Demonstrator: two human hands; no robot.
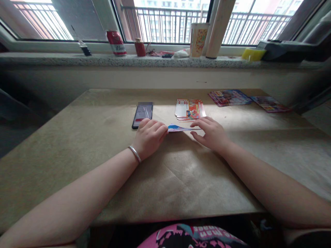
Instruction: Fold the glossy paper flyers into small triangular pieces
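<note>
Holding a thin blue card [177, 128] in the left hand [150, 135] while the right is spreading around its far end.
In the head view, the left hand is pinching the card's left end between thumb and curled fingers, its knuckles facing up; the right hand [210, 133] is standing part-open, thumb and fingers parted around the right end, though whether they are touching it, I cannot tell. The card is lying almost edge-on to the camera, between the hands and just nearer than the orange-and-white card stack [191, 109]; the phone [142, 113] is resting beyond the left hand. Handling this single card seems the step in hand, and the next move likely calls for steadying its right end. Both forearms are slanting inward over the table [77, 158].
</note>
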